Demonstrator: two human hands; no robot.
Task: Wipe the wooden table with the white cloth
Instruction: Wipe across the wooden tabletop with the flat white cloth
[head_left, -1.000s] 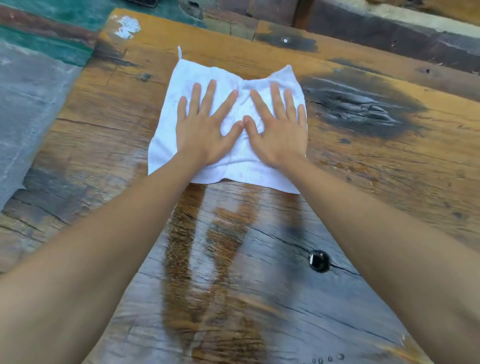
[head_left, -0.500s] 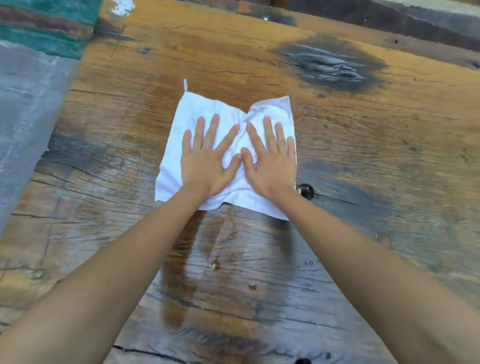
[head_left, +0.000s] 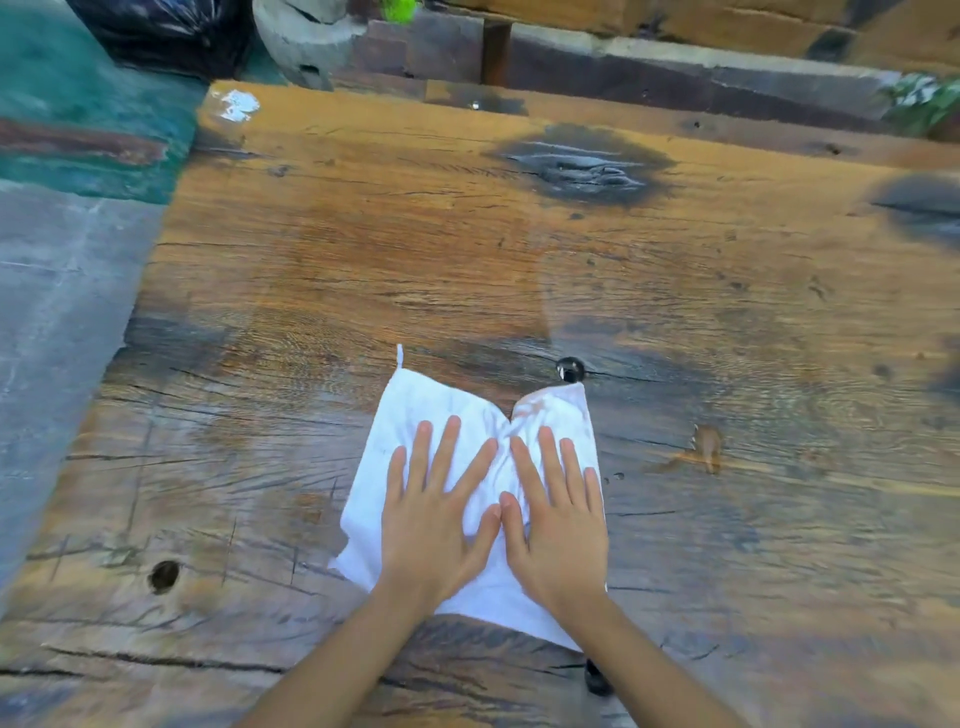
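Left hand and right hand lie flat, fingers spread, thumbs touching, pressing the cloth onto the table; the cloth's middle is hidden beneath them.

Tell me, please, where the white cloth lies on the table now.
In the head view the white cloth lies flat on the near middle of the wooden table, under the left hand and right hand, its far right corner beside a dark hole.
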